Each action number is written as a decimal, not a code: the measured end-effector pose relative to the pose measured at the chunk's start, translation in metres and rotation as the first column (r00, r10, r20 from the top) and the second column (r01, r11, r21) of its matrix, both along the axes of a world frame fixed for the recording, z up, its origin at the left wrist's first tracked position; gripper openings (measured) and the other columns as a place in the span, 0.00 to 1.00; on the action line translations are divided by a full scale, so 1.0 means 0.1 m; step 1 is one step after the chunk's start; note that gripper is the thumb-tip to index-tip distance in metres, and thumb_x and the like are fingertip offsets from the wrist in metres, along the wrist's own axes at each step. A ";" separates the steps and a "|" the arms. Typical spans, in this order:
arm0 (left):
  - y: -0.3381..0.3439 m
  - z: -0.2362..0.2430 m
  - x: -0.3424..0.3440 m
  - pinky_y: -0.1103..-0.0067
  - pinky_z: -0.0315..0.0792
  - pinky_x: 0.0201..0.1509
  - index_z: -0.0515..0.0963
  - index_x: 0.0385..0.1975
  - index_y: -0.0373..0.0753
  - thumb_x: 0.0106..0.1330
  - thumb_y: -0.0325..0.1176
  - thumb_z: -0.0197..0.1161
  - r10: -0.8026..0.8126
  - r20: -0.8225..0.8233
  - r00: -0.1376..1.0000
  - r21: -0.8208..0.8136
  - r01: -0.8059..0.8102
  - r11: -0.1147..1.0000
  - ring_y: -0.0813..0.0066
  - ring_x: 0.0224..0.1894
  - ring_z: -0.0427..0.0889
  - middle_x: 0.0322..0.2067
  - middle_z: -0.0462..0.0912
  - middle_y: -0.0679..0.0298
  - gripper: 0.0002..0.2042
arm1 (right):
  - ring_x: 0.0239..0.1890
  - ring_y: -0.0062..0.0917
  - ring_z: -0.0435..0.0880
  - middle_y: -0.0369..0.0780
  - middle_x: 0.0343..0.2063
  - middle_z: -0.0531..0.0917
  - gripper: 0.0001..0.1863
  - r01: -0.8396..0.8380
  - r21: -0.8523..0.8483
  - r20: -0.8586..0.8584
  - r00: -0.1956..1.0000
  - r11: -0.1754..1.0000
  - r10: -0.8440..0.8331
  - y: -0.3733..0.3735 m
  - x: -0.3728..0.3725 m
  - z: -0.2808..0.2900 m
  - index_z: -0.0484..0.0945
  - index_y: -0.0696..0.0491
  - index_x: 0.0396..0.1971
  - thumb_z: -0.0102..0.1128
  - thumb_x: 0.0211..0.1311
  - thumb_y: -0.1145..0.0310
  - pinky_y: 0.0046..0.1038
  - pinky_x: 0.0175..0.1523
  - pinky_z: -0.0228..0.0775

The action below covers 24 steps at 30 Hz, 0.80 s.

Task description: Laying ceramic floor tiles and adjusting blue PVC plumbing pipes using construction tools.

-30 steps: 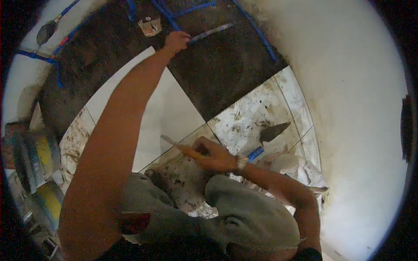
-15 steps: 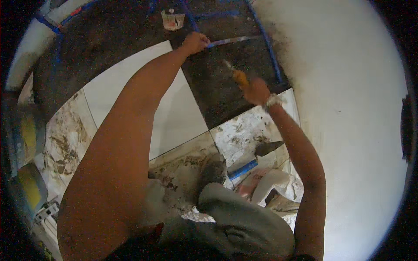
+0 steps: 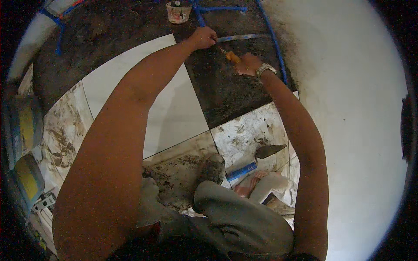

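My left hand (image 3: 205,37) is closed on the near end of a narrow blue-and-grey strip (image 3: 246,36) lying across the dark, rough floor. My right hand (image 3: 249,63), below and right of it, grips a yellow-handled tool (image 3: 231,57), its narrow tip pointing toward the left hand. Below my left arm lies a white tile (image 3: 174,116), bordered by dirt-smeared tiles (image 3: 237,122). Blue pipes (image 3: 272,41) run over the dark floor around both hands.
A small pale bucket (image 3: 177,14) stands beyond my hands. A trowel (image 3: 270,150) and a blue bar (image 3: 241,171) rest on soiled tiles beside crumpled bags (image 3: 278,191). Yellow-and-grey packages (image 3: 27,176) sit at left. A white wall (image 3: 357,130) rises at right.
My right hand has moved up from near my knees to beside my left hand, carrying the tool. My left hand has shifted slightly up and right within the view.
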<state>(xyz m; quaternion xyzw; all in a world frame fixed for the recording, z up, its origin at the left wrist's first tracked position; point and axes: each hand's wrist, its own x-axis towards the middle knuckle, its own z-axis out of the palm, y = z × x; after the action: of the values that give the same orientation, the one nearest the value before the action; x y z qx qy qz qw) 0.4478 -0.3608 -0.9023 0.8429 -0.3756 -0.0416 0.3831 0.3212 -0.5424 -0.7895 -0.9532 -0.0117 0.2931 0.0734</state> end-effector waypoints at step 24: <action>0.06 0.04 0.02 0.67 0.76 0.44 0.84 0.31 0.45 0.45 0.32 0.63 0.022 0.086 0.996 0.017 -0.024 1.000 0.60 0.35 0.82 0.30 0.83 0.57 0.12 | 0.19 0.24 0.80 0.39 0.21 0.82 0.14 0.289 0.543 -0.363 0.927 0.788 -0.090 0.18 0.01 0.24 0.78 0.56 0.25 0.52 0.53 0.59 0.30 0.23 0.71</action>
<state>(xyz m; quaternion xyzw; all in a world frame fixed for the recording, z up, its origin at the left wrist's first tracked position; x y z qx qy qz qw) 0.4496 -0.3544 -0.8979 0.8516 -0.3814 -0.0045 0.3596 0.3222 -0.5246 -0.7656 -0.8194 0.0072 0.4158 0.3945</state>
